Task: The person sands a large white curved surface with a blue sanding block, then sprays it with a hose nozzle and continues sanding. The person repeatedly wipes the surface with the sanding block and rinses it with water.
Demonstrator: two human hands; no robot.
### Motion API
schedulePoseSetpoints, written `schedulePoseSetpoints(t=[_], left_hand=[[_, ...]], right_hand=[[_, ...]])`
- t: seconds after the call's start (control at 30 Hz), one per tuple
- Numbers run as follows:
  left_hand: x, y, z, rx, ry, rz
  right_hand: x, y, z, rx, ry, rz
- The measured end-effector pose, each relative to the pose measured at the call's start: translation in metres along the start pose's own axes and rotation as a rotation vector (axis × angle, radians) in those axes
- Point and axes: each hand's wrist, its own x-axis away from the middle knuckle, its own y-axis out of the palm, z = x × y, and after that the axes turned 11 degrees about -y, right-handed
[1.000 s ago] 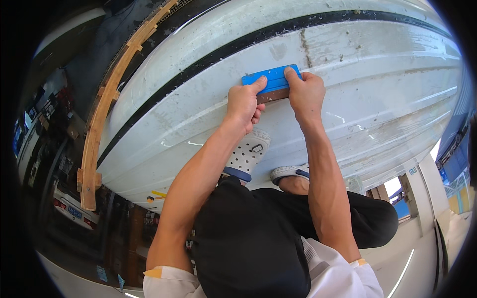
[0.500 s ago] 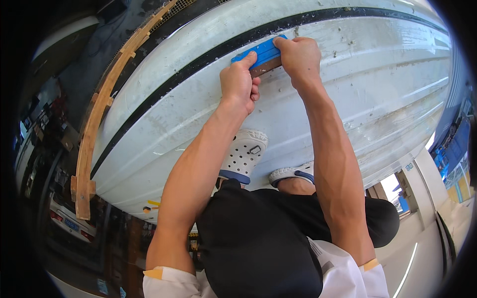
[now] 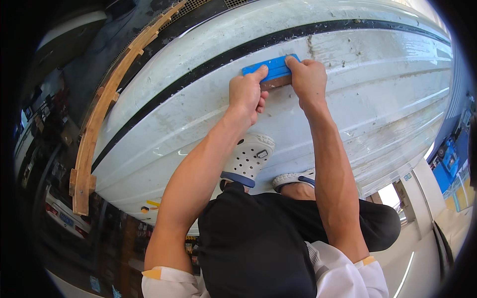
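A blue squeegee [image 3: 272, 66] with a brown blade is held level across the white, ribbed, dirt-specked panel [image 3: 377, 69], which looks like a vehicle roof. My left hand [image 3: 247, 92] grips the squeegee's left end, thumb on top and fingers curled beneath. At the other end, my right hand [image 3: 309, 81] is closed round it with the thumb pressed on the blue part. The blade is partly hidden by my hands, and I cannot tell whether all of it touches the panel. A black strip [image 3: 218, 57] runs along the panel just beyond the squeegee.
My feet, in a white clog [image 3: 250, 156] and its pair [image 3: 293, 180], are on the panel. A long wooden frame [image 3: 106, 102] runs along the left edge. Far below that side stands a white car [image 3: 67, 214]. A small yellow and black object [image 3: 151, 204] lies near the lower left edge.
Both hands and the squeegee have come toward me, away from the black strip, and slightly right. The whole view has also shifted a little. The grip is unchanged.
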Motion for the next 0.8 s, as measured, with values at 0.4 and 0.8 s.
schedulePoseSetpoints(t=[0.4,0.8], left_hand=[[0.005,0.026,-0.033,-0.253,-0.054,-0.072],[-0.006,0.075,-0.010,-0.128,0.019,-0.095]], right_hand=[[0.027,-0.026,0.044,-0.205,0.163,0.124],[-0.025,-0.059,0.024,-0.264,0.216,0.131]])
